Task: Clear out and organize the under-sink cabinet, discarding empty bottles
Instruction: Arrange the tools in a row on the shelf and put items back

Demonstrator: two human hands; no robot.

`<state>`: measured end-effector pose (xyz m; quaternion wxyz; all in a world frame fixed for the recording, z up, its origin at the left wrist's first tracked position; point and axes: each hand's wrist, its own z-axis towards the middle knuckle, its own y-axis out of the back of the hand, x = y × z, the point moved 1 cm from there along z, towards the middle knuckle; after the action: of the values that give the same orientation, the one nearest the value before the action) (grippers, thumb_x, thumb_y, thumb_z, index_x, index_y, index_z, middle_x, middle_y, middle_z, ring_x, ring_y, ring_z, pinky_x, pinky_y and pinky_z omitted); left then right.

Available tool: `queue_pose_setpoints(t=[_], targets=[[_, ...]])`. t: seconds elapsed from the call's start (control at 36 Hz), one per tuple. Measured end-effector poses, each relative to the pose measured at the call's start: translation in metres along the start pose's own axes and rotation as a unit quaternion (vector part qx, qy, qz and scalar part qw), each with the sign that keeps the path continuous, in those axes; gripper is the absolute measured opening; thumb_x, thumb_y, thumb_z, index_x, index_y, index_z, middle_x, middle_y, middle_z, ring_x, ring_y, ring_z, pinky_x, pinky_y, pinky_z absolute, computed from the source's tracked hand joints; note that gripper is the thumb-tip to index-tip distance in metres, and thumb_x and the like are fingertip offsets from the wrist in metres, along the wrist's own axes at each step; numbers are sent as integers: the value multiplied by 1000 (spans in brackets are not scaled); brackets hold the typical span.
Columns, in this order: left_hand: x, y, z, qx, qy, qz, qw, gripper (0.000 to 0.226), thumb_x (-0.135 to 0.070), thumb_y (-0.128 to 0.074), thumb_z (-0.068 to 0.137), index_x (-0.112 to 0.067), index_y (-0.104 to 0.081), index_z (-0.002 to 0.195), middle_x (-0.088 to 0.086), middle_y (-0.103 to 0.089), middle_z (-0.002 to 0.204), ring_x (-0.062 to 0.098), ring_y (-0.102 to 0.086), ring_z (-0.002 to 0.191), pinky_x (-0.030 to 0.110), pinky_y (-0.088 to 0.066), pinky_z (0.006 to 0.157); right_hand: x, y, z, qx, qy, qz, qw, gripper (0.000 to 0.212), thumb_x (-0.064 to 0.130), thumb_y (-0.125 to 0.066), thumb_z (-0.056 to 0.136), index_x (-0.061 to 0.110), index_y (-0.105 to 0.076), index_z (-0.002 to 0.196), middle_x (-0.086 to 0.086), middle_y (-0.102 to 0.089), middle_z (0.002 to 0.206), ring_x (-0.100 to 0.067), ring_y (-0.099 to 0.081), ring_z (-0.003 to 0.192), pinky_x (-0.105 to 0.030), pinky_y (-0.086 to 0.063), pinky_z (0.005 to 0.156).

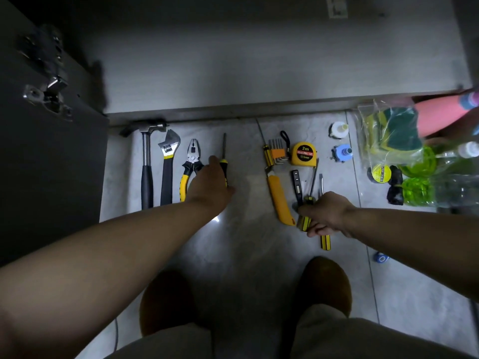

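Tools lie in a row on the grey floor before the open cabinet (233,73). My left hand (211,185) rests on a black and yellow screwdriver (224,151), fingers around its handle, just right of the pliers (190,164). My right hand (325,215) grips a screwdriver with a yellow-black handle (307,203) by its handle, beside a yellow utility knife (281,200). A second screwdriver (324,242) lies partly under that hand. Clear plastic bottles (458,177) lie at the far right.
A hammer (146,164) and wrench (168,167) lie at the left by the open cabinet door (46,151). A tape measure (303,153), hex keys (278,149), a sponge bag (391,133), tape rolls and green items sit at the right. My shoes (324,283) are below.
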<state>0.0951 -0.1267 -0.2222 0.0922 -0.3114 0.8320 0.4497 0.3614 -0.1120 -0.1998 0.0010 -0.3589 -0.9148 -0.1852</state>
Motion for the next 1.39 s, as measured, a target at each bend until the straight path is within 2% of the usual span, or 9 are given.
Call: queue_pose_setpoints(t=[0.14, 0.31, 0.58, 0.69, 0.75, 0.83, 0.92, 1.19, 1.39], targets=[[-2, 2, -6, -17, -12, 14, 1000, 76, -20, -73, 89, -6, -22, 144, 22, -55, 124, 41, -60, 110, 44, -52, 81, 0, -21, -17, -8, 129, 35, 991, 32, 33, -64, 94, 4, -72, 83, -8, -74, 65, -21, -75, 61, -23, -57, 50], [0, 6, -17, -6, -74, 44, 996, 80, -20, -76, 84, -21, -23, 144, 15, -42, 122, 40, -63, 101, 43, -56, 78, 28, -42, -20, 38, 214, 15, 976, 27, 29, -63, 97, 7, -70, 84, -6, -75, 69, -22, -75, 62, -26, -59, 54], [29, 0, -21, 23, -171, 187, 967, 69, -18, -70, 87, -22, -37, 147, 12, -45, 125, 33, -52, 111, 39, -54, 79, 90, -63, 13, 75, 193, -159, 965, 35, 28, -55, 101, 7, -68, 76, -4, -71, 56, -8, -68, 46, -15, -52, 46], [31, 5, -16, -34, -210, 279, 936, 62, -39, -69, 85, -19, -48, 140, 9, -57, 119, 32, -47, 114, 39, -43, 88, 105, -71, 22, 38, 215, -178, 959, 32, 25, -57, 100, 6, -68, 78, -3, -71, 57, -16, -72, 54, -29, -63, 68], [31, 5, -16, -54, -220, 305, 925, 64, -49, -66, 85, -20, -49, 139, 7, -59, 118, 31, -47, 113, 40, -42, 88, 110, -74, 25, 21, 223, -169, 960, 27, 26, -62, 99, 5, -68, 83, -6, -73, 64, -16, -73, 55, -31, -63, 66], [35, 4, -16, -73, -228, 315, 919, 71, -57, -63, 85, -22, -45, 144, 5, -58, 121, 30, -46, 115, 40, -41, 90, 115, -76, 26, -4, 237, -197, 951, 20, 25, -66, 96, 7, -68, 87, -9, -75, 76, -17, -74, 60, -31, -63, 63], [36, 3, -16, -79, -233, 310, 919, 74, -58, -61, 86, -23, -43, 147, 4, -59, 122, 30, -46, 115, 40, -41, 91, 116, -77, 25, -28, 258, -205, 944, 29, 34, -61, 97, 14, -66, 76, -3, -71, 68, -11, -70, 51, -24, -57, 51], [37, 1, -17, -86, -227, 296, 924, 73, -60, -63, 84, -24, -45, 146, 2, -58, 122, 29, -46, 114, 40, -41, 90, 111, -78, 20, -54, 286, -200, 936, 23, 40, -61, 94, 27, -52, 78, -8, -73, 88, -27, -72, 82, -44, -61, 79], [47, 15, -27, -110, -238, 260, 929, 95, -53, -79, 68, -21, -40, 148, 7, -46, 134, 31, -46, 122, 41, -43, 93, 111, -81, 13, -65, 284, -177, 940, 32, 41, -62, 93, 18, -47, 109, -10, -68, 98, -30, -69, 85, -47, -60, 75]])
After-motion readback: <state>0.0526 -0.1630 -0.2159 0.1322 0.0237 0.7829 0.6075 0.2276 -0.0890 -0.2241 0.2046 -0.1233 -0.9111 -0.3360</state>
